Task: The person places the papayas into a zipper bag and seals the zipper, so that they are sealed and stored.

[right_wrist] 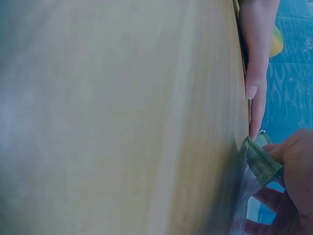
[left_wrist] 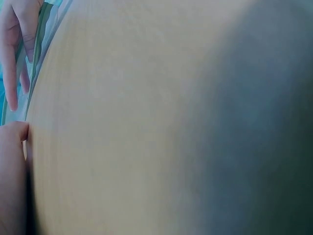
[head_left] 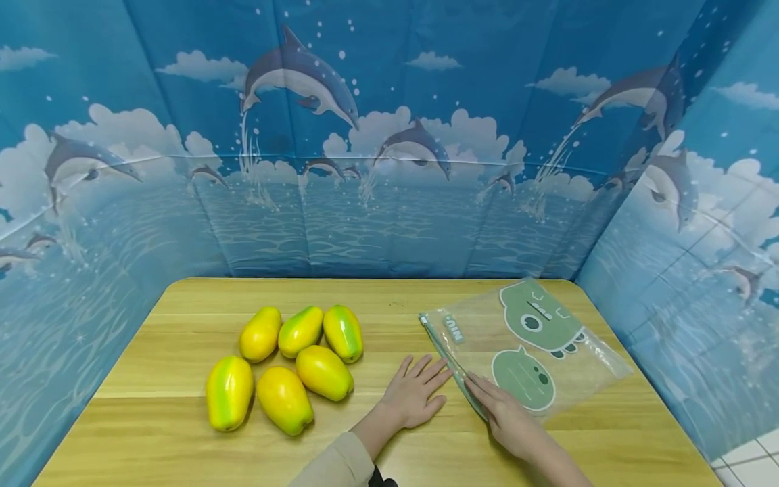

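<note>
The right grip point(head_left: 508, 418) is pinching the zip edge point(head_left: 439, 345) of the clear bag point(head_left: 526, 348), which is lying beyond it; the left grip point(head_left: 412, 399) is resting flat on the counter point(head_left: 140, 446), fingers apart, with mangoes point(head_left: 325, 373) sitting to its left. Opening seems to be starting, probably calling next for parting that edge.

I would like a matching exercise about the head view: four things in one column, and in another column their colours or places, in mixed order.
Things
1. Left hand
2. Six fruits
3. Bag
4. Backdrop

Descriptions
A. Clear, with green figures
B. Blue, showing dolphins
C. Palm down, between fruits and bag
D. Mainly yellow

Right pairs: 1-C, 2-D, 3-A, 4-B
</note>
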`<state>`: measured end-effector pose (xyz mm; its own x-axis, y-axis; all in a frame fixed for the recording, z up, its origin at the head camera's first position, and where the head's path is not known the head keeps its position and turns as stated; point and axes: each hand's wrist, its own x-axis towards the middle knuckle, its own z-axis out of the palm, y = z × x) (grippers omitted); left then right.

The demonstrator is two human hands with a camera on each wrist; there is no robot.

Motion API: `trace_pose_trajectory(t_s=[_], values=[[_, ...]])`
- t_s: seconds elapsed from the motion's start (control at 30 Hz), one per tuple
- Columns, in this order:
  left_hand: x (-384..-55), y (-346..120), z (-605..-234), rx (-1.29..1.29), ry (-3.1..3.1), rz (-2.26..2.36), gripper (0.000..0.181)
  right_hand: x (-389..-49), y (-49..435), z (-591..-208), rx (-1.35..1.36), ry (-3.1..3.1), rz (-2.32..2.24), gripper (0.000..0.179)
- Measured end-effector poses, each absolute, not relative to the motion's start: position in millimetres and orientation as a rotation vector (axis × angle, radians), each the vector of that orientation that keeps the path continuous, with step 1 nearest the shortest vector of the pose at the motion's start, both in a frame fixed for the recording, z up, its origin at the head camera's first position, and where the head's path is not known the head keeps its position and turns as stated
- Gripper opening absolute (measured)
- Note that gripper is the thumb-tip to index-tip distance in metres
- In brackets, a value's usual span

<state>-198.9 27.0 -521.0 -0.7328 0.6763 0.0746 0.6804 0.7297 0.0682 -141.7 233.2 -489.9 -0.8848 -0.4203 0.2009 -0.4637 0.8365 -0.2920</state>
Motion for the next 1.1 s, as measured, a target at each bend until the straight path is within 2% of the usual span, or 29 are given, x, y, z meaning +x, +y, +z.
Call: trace_pose_trajectory(t_s=[0.33, 1.1], values=[[-199.0, 27.2, -522.0, -1.125, -2.893, -0.150, 0.049, -141.5, 234.4, -492.0, 0.684, -2.852, 0.611, 0.056], [-199.6, 27.4, -522.5, -1.121, -2.879, -0.111, 0.049, -145.9, 234.6, -498.9, 0.487, -2.631, 0.939, 0.093]])
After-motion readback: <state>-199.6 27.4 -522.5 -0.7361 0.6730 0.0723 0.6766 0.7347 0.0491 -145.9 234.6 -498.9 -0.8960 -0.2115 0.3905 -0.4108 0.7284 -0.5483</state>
